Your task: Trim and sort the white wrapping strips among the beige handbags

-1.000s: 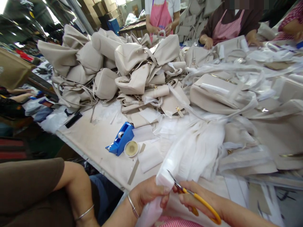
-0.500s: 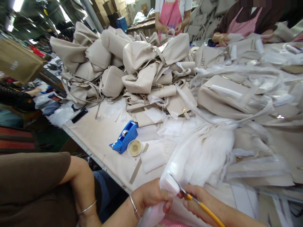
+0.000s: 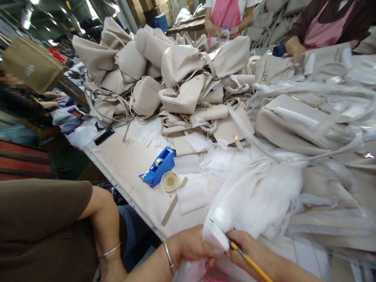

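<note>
My left hand [image 3: 192, 244], a metal bangle at its wrist, is closed round the gathered end of a stack of thin white wrapping sheets [image 3: 252, 196]. Close beside it, my right hand [image 3: 245, 248] grips a slim pointed metal tool with a yellow handle [image 3: 254, 268]. The tool's tip lies across the bunched white end; its exact kind is unclear. Part of the fingers of both hands is hidden behind the sheets. Below the hands, translucent wrapping hangs over a pink-striped cloth.
A blue tape dispenser [image 3: 158, 166] stands by a round tub [image 3: 169, 181] and a flat grey strip [image 3: 173, 203]. Beige handbags [image 3: 182, 94] are heaped at the back, with wrapped bags [image 3: 296, 121] on the right. A person's arm [image 3: 105, 219] is close on the left; two people work opposite.
The view has shifted slightly left, so the table's contents sit further right. Both hands keep their hold; the tool's metal blade shows less above the right hand's fingers.
</note>
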Tool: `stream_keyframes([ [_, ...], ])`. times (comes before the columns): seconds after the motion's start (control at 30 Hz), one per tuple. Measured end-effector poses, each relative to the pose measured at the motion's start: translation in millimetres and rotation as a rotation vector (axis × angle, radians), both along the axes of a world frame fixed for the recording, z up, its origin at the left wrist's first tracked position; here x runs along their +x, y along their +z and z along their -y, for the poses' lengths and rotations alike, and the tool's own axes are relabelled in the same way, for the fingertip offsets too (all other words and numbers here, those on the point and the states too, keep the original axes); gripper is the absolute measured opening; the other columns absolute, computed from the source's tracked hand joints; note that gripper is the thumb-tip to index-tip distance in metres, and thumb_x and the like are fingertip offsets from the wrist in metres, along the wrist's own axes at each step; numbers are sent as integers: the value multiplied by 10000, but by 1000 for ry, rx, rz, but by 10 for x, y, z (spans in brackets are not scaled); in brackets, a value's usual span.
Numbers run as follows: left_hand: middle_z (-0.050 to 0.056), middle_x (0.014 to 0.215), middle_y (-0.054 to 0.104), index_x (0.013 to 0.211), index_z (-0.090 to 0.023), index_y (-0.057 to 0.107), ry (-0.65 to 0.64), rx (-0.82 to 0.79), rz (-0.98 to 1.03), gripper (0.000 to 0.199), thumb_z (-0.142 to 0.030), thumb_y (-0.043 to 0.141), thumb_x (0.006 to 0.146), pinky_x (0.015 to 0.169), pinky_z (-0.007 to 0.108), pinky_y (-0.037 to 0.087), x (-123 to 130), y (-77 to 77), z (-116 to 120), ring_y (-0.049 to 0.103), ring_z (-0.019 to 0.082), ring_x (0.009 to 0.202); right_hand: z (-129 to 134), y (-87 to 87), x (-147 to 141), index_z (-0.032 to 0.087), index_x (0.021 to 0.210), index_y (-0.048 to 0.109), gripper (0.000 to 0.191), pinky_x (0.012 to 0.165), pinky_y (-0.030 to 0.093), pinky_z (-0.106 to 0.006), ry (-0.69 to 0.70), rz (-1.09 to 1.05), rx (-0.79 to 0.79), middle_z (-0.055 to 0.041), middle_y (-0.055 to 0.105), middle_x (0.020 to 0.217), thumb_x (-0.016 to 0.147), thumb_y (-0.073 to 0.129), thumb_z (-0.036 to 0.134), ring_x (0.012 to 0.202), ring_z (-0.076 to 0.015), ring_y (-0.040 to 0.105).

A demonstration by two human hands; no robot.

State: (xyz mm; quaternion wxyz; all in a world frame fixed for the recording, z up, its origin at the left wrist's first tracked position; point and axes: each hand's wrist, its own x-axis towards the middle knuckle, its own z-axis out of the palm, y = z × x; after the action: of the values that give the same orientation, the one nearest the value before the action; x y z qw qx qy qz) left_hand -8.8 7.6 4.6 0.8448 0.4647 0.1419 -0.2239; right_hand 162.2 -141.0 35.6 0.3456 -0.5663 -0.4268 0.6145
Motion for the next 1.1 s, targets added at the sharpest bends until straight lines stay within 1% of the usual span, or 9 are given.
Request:
stream_keyframes([
  [0.07,8,567,572,711,-134,649,-21,46,3,498,-629,678,763,558,245,421,9,28,-8,511,109,503,-46,-5,-6,160,852,695,212,757,483,-290,11,-19,5,-31,681,814,800,515,258,840,-234,612],
  [0.2,1,580,568,979,-160,716,-24,66,-34,490,-594,700,751,538,280,403,16,108,-36,489,128,490,28,-66,-13,165,789,702,207,726,487,-303,23,51,-54,-33,676,773,768,519,258,797,-243,610],
  [0.27,3,589,569,1041,-160,715,-20,58,-37,517,-587,703,749,532,285,400,17,121,-36,493,135,496,59,-58,4,168,786,705,204,723,488,-303,25,78,-81,-34,681,773,757,519,245,788,-243,612],
  [0.4,-4,585,567,968,-154,724,-59,95,-42,503,-599,704,734,512,252,422,17,87,-10,508,123,495,-70,76,65,183,891,722,248,766,499,-314,82,42,-44,-33,696,804,754,521,229,817,-247,621],
  [0.57,-6,574,574,821,-171,718,-114,223,-82,337,-503,685,770,538,250,441,15,64,-12,529,126,515,-224,214,84,188,972,717,306,778,502,-325,118,27,29,-43,706,828,773,486,213,810,-243,619],
  [0.7,-8,580,576,824,-189,710,-128,219,-89,283,-465,681,765,537,262,438,0,41,-3,524,136,515,-111,166,43,188,881,715,247,760,496,-307,103,48,-4,-42,696,805,773,498,233,814,-251,620],
  [0.87,-20,559,577,736,-204,682,-181,266,-81,193,-388,649,785,512,236,429,4,39,40,531,127,496,-38,2,43,203,798,694,196,637,469,-307,66,183,-84,-35,664,723,764,541,320,691,-234,568],
  [0.97,-22,544,579,690,-206,667,-236,371,-74,162,-290,589,805,507,237,424,10,61,26,536,131,483,-61,-91,48,213,770,675,163,621,451,-300,59,195,-54,-21,643,698,754,556,323,681,-218,538],
  [1.1,-50,479,488,632,-209,666,-297,683,43,126,-219,631,753,499,250,369,-19,67,20,414,108,423,-58,-111,33,176,641,579,173,562,366,-244,123,230,-144,12,576,632,778,511,258,635,-161,508],
])
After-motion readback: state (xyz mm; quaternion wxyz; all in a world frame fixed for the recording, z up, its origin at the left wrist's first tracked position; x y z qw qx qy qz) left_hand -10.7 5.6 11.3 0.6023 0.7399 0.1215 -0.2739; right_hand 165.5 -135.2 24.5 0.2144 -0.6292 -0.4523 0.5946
